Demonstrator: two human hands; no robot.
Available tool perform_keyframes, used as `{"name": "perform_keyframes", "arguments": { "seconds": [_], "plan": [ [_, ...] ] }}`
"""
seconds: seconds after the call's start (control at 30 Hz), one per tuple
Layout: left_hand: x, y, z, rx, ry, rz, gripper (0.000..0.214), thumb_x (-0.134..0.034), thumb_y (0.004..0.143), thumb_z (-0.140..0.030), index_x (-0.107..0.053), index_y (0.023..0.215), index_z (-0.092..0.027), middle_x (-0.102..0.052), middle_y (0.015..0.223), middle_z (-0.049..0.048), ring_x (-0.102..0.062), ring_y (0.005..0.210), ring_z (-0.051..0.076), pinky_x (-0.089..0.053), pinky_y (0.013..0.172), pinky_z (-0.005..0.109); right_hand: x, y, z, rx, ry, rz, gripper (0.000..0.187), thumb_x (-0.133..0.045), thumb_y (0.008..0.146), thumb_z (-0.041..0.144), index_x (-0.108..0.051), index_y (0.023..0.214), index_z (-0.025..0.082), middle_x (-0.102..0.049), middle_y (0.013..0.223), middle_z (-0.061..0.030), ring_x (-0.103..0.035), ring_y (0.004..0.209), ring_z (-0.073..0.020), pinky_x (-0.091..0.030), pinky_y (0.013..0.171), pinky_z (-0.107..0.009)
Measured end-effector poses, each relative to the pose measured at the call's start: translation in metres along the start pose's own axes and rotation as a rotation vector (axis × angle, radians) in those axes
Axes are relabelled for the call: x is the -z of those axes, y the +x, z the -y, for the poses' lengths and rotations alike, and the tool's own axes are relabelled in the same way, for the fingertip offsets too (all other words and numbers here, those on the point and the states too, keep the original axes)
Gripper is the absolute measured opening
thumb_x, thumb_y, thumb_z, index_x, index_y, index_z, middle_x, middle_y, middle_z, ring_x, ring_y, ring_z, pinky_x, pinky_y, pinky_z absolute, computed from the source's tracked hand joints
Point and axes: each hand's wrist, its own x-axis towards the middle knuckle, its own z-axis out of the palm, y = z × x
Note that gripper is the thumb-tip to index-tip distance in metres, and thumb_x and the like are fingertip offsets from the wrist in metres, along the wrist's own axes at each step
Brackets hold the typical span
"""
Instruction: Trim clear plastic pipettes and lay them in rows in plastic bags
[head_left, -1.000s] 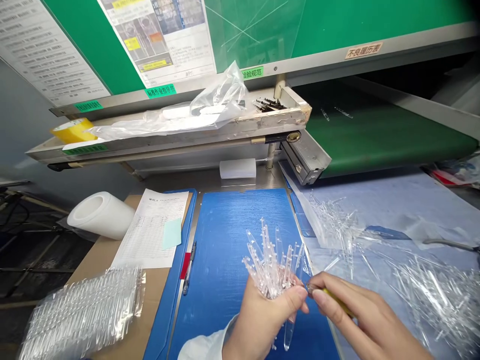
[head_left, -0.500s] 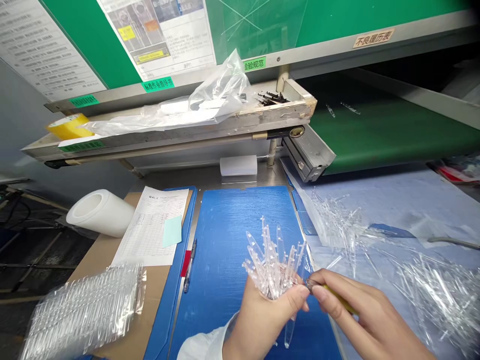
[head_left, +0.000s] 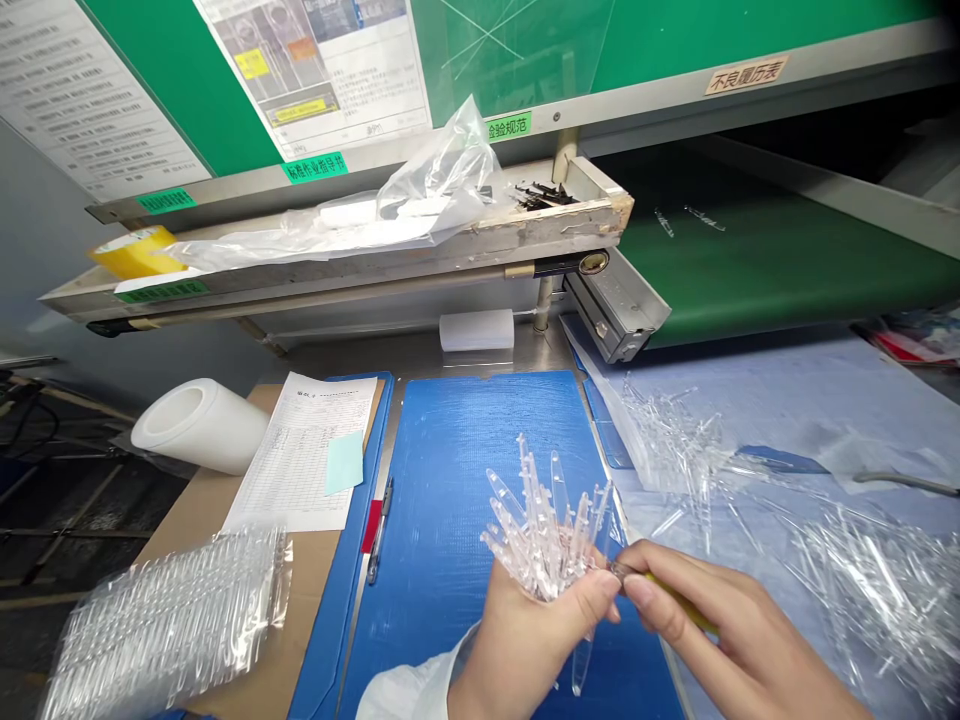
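Low in the middle of my view, above the blue mat [head_left: 465,470], the left hand [head_left: 525,645] rises out of a white sleeve [head_left: 405,695]. Its fingers are clenched round a bundle of clear plastic sticks [head_left: 544,530]. The sticks fan upward out of the fist, and one hangs below the fingers, pointing down.

The right hand [head_left: 724,640] reaches in from the lower right with the wrist low. Its thumb and forefinger are pinched on a thin yellow-handled tool [head_left: 679,600]. I see the tool's dark tip just beside the left thumb, at the base of the fan; I cannot tell whether it touches a stick.

Right of the right hand's fingers lies a loose heap of clear sticks [head_left: 877,590]. Left of the left fingers, well apart, a pen [head_left: 379,525] lies at the mat's edge, with a printed sheet [head_left: 300,460] beyond it.
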Motion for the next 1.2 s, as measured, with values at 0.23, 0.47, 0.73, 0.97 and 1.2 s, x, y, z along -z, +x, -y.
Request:
{"name": "perform_keyframes", "arguments": {
  "seconds": [0.23,0.47,0.73,0.97,1.2],
  "plan": [
    [-0.001,-0.001,-0.001,-0.032,0.053,0.012,0.019,-0.06,0.077,-0.032,-0.055,0.069,-0.015,-0.052,0.059,-0.0016,-0.043,0.053,0.009,-0.036,0.055,0.023,0.001,0.001,-0.001,0.041,-0.007,-0.074,0.024,-0.039,0.091,0.032,-0.054,0.074,0.024,-0.059,0.065,0.0037,-0.058,0.057,-0.01,-0.045,0.053,-0.019],
    [0.003,0.001,-0.005,-0.053,0.153,-0.007,0.023,-0.059,0.078,-0.033,-0.053,0.062,-0.017,-0.051,0.059,-0.0017,-0.044,0.054,0.01,-0.039,0.058,0.025,-0.008,0.002,0.003,0.102,-0.033,-0.25,0.021,-0.044,0.089,0.03,-0.059,0.075,0.025,-0.061,0.066,0.004,-0.058,0.057,-0.0095,-0.044,0.051,-0.018],
    [0.002,-0.015,-0.004,0.118,0.111,-0.025,0.027,-0.073,0.063,-0.038,-0.06,0.072,-0.016,-0.055,0.06,-0.0009,-0.052,0.056,0.012,-0.041,0.058,0.025,0.012,0.012,-0.023,-0.208,-0.008,-0.708,0.029,-0.042,0.087,0.045,-0.05,0.07,0.023,-0.051,0.059,0.0009,-0.049,0.052,-0.0131,-0.038,0.044,-0.022],
    [0.0,0.002,0.003,0.101,-0.026,-0.094,0.03,-0.069,0.067,-0.041,-0.057,0.068,-0.013,-0.052,0.051,-0.0019,-0.041,0.045,0.007,-0.031,0.046,0.021,-0.002,0.023,-0.018,-0.158,0.291,-0.187,0.03,-0.052,0.078,0.05,-0.05,0.068,0.021,-0.048,0.06,0.0032,-0.047,0.054,-0.0112,-0.039,0.05,-0.022],
    [-0.002,0.008,0.005,0.128,-0.008,-0.064,0.032,-0.07,0.066,-0.042,-0.057,0.065,-0.013,-0.052,0.05,-0.0016,-0.04,0.044,0.007,-0.03,0.045,0.021,-0.012,0.028,-0.012,-0.144,0.52,0.004,0.025,-0.048,0.084,0.042,-0.05,0.071,0.021,-0.052,0.058,0.0038,-0.053,0.057,-0.0114,-0.041,0.057,-0.024]
  ]
}}
